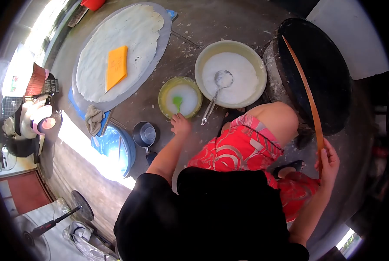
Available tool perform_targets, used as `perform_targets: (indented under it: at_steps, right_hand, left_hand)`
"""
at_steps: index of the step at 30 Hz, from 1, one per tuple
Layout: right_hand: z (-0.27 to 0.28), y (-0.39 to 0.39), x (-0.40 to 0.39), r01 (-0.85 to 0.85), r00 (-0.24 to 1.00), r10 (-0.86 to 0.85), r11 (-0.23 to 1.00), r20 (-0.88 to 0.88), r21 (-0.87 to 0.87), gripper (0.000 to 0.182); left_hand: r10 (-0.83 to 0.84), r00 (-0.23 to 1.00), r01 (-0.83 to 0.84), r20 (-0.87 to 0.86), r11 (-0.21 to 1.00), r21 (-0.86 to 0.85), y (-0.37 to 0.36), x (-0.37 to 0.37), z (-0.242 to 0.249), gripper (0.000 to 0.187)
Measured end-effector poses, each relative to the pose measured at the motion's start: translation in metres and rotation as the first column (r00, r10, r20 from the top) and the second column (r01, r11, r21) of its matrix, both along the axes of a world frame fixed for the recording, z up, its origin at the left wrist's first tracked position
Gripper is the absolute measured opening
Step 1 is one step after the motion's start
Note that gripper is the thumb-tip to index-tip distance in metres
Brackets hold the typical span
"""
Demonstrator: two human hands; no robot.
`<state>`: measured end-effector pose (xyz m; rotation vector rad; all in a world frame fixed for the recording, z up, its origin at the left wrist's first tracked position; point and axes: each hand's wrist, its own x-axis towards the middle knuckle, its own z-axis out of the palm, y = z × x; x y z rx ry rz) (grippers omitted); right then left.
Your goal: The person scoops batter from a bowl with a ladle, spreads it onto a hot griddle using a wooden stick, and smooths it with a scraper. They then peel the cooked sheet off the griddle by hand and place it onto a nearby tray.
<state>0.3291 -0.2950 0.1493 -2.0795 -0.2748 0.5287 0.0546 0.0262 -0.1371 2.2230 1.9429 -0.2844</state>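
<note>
My left hand (181,125) is at the near rim of a small yellow-green bowl (163,107), close to the end of a green spoon (177,101) that stands in white liquid; its grip on the handle is too small to make out. My right hand (329,159) holds the lower end of a long, thin wooden strip (309,93), which reaches up across a large round black griddle (333,74). Between bowl and griddle sits a bigger basin (260,82) of white batter, with a metal ladle (212,101) leaning in it.
Thin white sheets (94,56) lie on a round board at the upper left, with an orange scraper (117,65) on top. Nearer are a grey cloth (94,119), a blue bucket (129,150) and a small metal pot (144,134). A fan (82,205) stands lower left.
</note>
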Motion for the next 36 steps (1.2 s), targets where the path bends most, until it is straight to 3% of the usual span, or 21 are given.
perform_targets:
  at_steps: [4, 6, 7, 8, 9, 10, 12, 16, 18, 19, 21, 22, 24, 25, 27, 28, 30, 34, 36]
  right_hand:
    - [-0.004, -0.003, -0.003, 0.065, 0.997, -0.066, 0.997, -0.049, -0.030, 0.031]
    - [-0.010, -0.010, 0.003, 0.043, 0.997, -0.044, 0.999, -0.062, -0.025, 0.031]
    - [-0.012, -0.012, 0.005, 0.023, 0.997, -0.024, 1.000, -0.073, -0.021, 0.031]
    - [-0.013, -0.013, 0.007, 0.021, 0.997, -0.022, 1.000, -0.075, -0.016, 0.031]
    - [-0.014, -0.013, 0.008, 0.016, 0.998, -0.018, 0.999, -0.053, -0.044, 0.031]
    - [-0.015, -0.013, 0.010, 0.013, 0.999, -0.015, 0.997, -0.030, -0.071, 0.031]
    - [-0.015, -0.014, 0.017, 0.001, 0.999, -0.003, 0.998, -0.042, -0.062, 0.030]
    - [-0.015, -0.012, 0.033, -0.053, 0.999, 0.054, 0.995, 0.004, -0.079, 0.030]
    - [-0.016, -0.011, 0.040, -0.055, 0.998, 0.055, 0.997, -0.004, -0.057, 0.030]
    - [-0.017, -0.011, 0.044, -0.061, 0.998, 0.060, 0.997, -0.010, -0.041, 0.030]
    - [-0.021, -0.011, 0.050, -0.082, 0.997, 0.082, 0.997, -0.002, -0.013, 0.030]
    - [-0.023, -0.011, 0.052, -0.112, 0.994, 0.112, 0.994, 0.003, 0.008, 0.030]
    - [-0.031, -0.011, 0.054, -0.094, 0.996, 0.094, 0.994, 0.001, 0.050, 0.030]
    - [-0.032, -0.010, 0.053, -0.087, 0.996, 0.087, 0.992, -0.005, 0.090, 0.030]
    - [-0.031, -0.009, 0.051, -0.067, 0.998, 0.068, 0.994, -0.004, 0.092, 0.030]
    - [-0.030, -0.009, 0.051, -0.076, 0.997, 0.076, 0.993, 0.008, 0.087, 0.030]
    - [-0.027, -0.010, 0.052, -0.089, 0.996, 0.088, 0.992, 0.023, 0.086, 0.030]
    - [-0.027, -0.015, 0.056, -0.066, 0.998, 0.064, 0.992, 0.015, 0.103, 0.030]
    - [-0.028, -0.016, 0.056, -0.023, 0.999, 0.021, 0.997, 0.030, 0.070, 0.030]
  left_hand:
    - [-0.002, 0.993, 0.013, 0.118, 0.996, -0.092, 0.007, -0.032, -0.051, 0.056]
    - [0.053, 0.984, -0.033, 0.173, 0.993, -0.116, 0.015, -0.037, -0.050, 0.027]
    - [0.054, 0.984, -0.035, 0.171, 0.993, -0.113, 0.024, -0.042, -0.046, 0.027]
    - [0.340, 0.856, -0.180, 0.390, 0.902, -0.392, 0.034, -0.048, -0.038, 0.023]
    - [0.622, 0.617, -0.211, 0.482, 0.721, -0.660, 0.040, -0.051, -0.030, 0.020]
    - [0.620, 0.617, -0.214, 0.484, 0.724, -0.655, 0.037, -0.047, -0.011, 0.020]
    - [0.878, 0.093, -0.159, 0.469, 0.478, -0.864, 0.027, -0.040, 0.041, 0.022]
    - [0.773, 0.160, -0.068, 0.614, 0.629, -0.774, 0.019, -0.039, 0.072, 0.022]
    - [0.403, 0.415, -0.028, 0.816, 0.902, -0.432, 0.020, -0.029, 0.079, 0.021]
    - [0.396, 0.416, -0.020, 0.819, 0.904, -0.427, 0.022, -0.023, 0.079, 0.021]
    - [0.192, 0.462, 0.126, 0.866, 0.952, -0.279, 0.031, -0.006, 0.076, 0.023]
    - [0.185, 0.462, 0.137, 0.867, 0.952, -0.276, 0.030, 0.009, 0.086, 0.023]
    - [0.427, 0.386, 0.178, 0.818, 0.835, -0.520, 0.025, 0.050, 0.116, 0.026]
    - [0.420, 0.389, 0.188, 0.820, 0.835, -0.517, 0.027, 0.067, 0.116, 0.026]
    - [0.303, 0.546, 0.398, 0.781, 0.727, -0.560, 0.032, 0.098, 0.114, 0.024]
    - [0.297, 0.548, 0.407, 0.782, 0.723, -0.559, 0.030, 0.116, 0.111, 0.024]
    - [0.046, 0.631, 0.447, 0.774, 0.794, -0.411, 0.023, 0.155, 0.103, 0.020]
    - [-0.086, 0.649, 0.515, 0.756, 0.781, -0.353, 0.020, 0.215, 0.069, 0.020]
    - [-0.366, 0.715, 0.560, 0.596, 0.810, -0.175, 0.013, 0.237, 0.064, 0.020]
